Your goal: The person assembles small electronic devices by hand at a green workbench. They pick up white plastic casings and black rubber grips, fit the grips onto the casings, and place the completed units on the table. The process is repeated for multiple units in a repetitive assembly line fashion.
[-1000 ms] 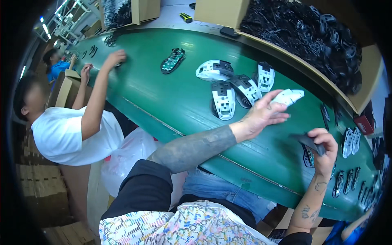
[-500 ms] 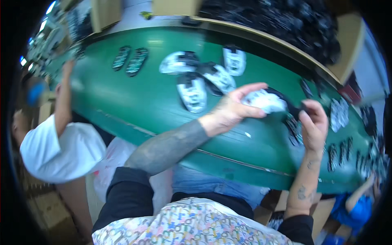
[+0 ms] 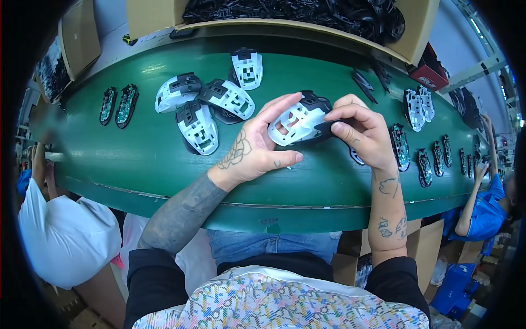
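Note:
In my left hand I hold a white-and-black computer mouse shell, its slotted white face turned up. The fingers lie behind its left side, while the thumb sticks out below it. My right hand pinches a black curved part at the shell's right end; whether that part is fixed to the shell I cannot tell. Left of my hands lie several similar shells, among them a near one and a far one. Partly hidden behind my right hand is another small part on the green table.
Green circuit boards in black bases lie at the left and right of the green table. White frames lie far right. A cardboard box of black parts lines the back. Co-workers sit left and right.
The whole view has swung, shifting the table's things leftward. My hands have come closer together, and the black part now sits against the shell's right end.

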Tool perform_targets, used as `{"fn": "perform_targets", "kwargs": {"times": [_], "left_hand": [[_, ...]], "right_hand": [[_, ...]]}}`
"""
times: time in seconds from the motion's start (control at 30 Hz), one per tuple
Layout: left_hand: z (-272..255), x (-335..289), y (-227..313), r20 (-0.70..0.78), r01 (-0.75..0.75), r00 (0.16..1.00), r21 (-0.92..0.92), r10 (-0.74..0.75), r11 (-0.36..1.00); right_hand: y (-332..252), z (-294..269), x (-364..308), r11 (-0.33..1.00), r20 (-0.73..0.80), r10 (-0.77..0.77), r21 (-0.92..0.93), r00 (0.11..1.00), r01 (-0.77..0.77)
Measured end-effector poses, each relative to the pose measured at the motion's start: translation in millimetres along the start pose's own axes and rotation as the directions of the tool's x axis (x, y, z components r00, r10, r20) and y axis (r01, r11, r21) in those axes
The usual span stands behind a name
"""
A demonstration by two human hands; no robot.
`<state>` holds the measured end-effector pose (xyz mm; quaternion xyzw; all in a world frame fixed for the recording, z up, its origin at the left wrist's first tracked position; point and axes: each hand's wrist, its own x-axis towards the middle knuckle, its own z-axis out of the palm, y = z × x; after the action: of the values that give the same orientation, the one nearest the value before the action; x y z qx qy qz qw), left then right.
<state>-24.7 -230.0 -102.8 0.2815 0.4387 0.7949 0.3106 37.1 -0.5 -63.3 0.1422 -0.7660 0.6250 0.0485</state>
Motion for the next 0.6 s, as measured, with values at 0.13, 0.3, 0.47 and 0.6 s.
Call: {"fn": "perform_targets", "kwargs": {"times": [0.13, 0.3, 0.47, 0.6], "left_hand": [[-2.6, 0.2, -0.6, 0.006, -0.066, 0.998, 0.06, 0.065, 0.996], [-4.6, 0.5, -2.3, 0.024, -0.14, 0.99, 0.17, 0.138, 0.975], [-6.7, 0.4, -0.6, 0.007, -0.187, 0.981, 0.268, 0.192, 0.945], [-7.0, -0.7, 1.0, 0.014, -0.205, 0.977, 0.339, 0.213, 0.918]], "right_hand": [[0.2, 3.0, 2.5, 0.999, -0.009, -0.027, -0.035, 1.0, 0.026], [2.6, 5.5, 4.3, 0.999, 0.024, -0.021, -0.04, 0.999, 0.022], [-0.7, 18.0, 6.6, 1.0, -0.064, -0.026, -0.005, 0.998, 0.026], [3.8, 19.5, 7.9, 0.999, -0.08, -0.012, 0.047, 0.997, 0.016]]}}
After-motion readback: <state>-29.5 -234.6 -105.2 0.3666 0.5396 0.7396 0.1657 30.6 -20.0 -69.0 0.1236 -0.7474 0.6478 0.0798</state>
